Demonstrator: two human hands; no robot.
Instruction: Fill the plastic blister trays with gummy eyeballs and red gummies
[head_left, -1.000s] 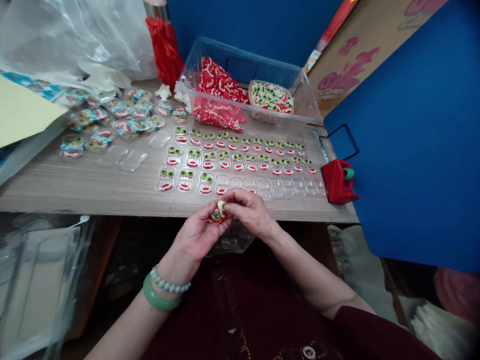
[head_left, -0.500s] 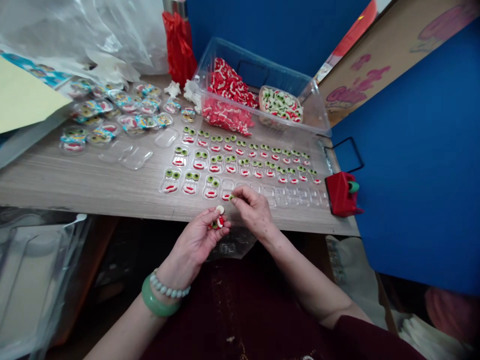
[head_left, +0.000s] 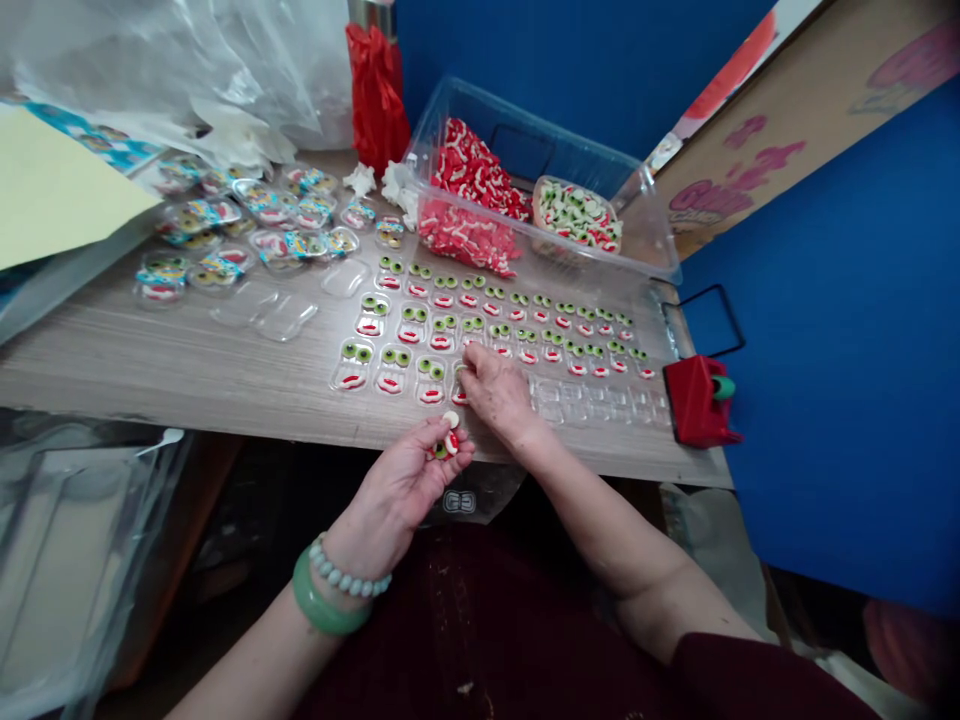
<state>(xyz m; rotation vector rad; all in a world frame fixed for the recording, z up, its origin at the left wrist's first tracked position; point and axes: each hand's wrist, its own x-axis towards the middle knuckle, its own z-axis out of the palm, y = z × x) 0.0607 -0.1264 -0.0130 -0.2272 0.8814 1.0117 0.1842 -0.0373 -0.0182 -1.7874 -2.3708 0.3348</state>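
Where the right hand (head_left: 499, 395) is hovering: over the front row's fourth tray (head_left: 459, 393), fingers bunched together, tips hidden, any grip impossible to tell.
Left hand (head_left: 401, 470): is holding mouth and eye pieces (head_left: 451, 443) near the table (head_left: 150, 360) edge, thumb and fingers clamped on them.
Filled trays (head_left: 352, 366): are lying in rows behind and left.
Clear bin (head_left: 656, 235): is standing behind the rows, holding red pieces (head_left: 480, 165).

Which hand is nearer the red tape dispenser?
Right. The right hand is over the front row of trays, left of the dispenser; the left hand, holding candies, is farther left, near the front edge of the table.
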